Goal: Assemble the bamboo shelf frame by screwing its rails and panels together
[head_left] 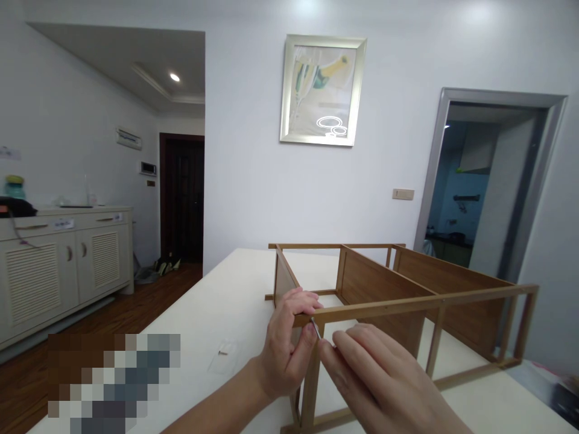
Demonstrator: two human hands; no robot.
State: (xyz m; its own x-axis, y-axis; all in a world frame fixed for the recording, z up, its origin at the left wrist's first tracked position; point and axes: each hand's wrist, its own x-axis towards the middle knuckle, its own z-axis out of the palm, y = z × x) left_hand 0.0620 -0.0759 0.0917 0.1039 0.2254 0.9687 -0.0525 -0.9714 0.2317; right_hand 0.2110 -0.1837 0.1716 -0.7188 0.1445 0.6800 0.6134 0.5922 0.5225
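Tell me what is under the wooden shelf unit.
Beneath the wooden shelf unit, the white table shows through the open frame. Its panels, the left hand and the right hand hide other parts, so what lies there cannot be seen.

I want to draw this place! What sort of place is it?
Probably someone's home: there's a framed picture on the wall, a white cabinet and a doorway into what looks like a kitchen.

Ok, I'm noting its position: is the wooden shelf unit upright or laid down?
The shelf unit is laid down: its boards stand on edge.
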